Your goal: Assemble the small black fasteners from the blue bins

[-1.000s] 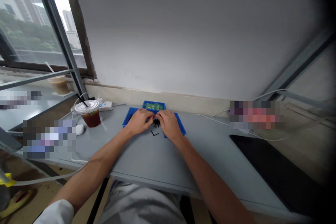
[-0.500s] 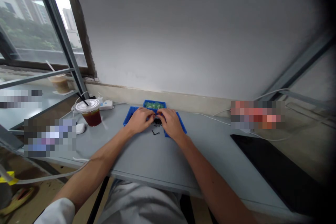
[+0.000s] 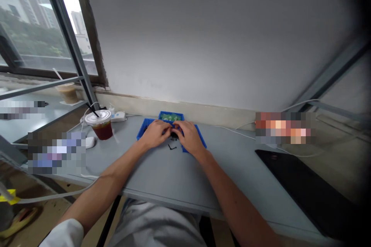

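Small black parts (image 3: 174,136) lie in front of the back tray (image 3: 182,116), a bent piece (image 3: 171,148) farthest from it. Also before that tray, left hand (image 3: 158,134) and right hand (image 3: 188,134) nearly meet, fingers curled almost closed; I cannot tell what they hold. Steady fingertips, kept low, should best limit drops.

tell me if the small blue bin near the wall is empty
Not empty: green items show inside the small blue bin; how full it is, I cannot tell.
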Demonstrator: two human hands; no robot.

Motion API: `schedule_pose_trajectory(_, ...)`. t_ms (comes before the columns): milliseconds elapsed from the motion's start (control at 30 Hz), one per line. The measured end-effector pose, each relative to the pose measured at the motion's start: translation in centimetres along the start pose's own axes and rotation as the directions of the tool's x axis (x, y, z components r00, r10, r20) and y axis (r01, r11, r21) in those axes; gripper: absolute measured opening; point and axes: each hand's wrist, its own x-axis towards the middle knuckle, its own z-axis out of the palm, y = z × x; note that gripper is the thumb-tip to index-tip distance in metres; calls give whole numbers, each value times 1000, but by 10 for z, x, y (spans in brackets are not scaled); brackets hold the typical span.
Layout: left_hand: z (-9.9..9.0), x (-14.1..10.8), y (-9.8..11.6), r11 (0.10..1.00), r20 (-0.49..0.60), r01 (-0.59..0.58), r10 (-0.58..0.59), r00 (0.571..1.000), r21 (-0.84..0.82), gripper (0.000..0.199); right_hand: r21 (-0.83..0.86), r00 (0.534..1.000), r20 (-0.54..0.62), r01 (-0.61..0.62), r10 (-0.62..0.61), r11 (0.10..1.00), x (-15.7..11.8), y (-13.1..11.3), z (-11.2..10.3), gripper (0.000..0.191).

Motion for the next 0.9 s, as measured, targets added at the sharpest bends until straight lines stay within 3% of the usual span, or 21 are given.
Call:
schedule_pose_trajectory(267, 1, 1, 1, 999, 16, -31, 31, 999, 7, 27, -59, 999, 30, -15, 17, 998, 0, 1, 3, 21)
schedule_pose_trajectory(433, 2, 0, 1, 1000, 0, -21, 21, 1000, 6, 25, 26, 1000, 8, -5, 5, 1000, -2, 2, 4, 14)
schedule_pose_trajectory(667, 1, 1, 1, 1000, 18, -17, 16, 1000, 15, 27, -36, 999, 41, -9, 10, 999, -1, 2, 3, 14)
schedule_pose_trajectory(900, 1, 0, 0, 1000, 11, -23, 23, 1000, 14, 26, 10, 998, 53, 27, -28, 1000, 0, 1, 1, 12)
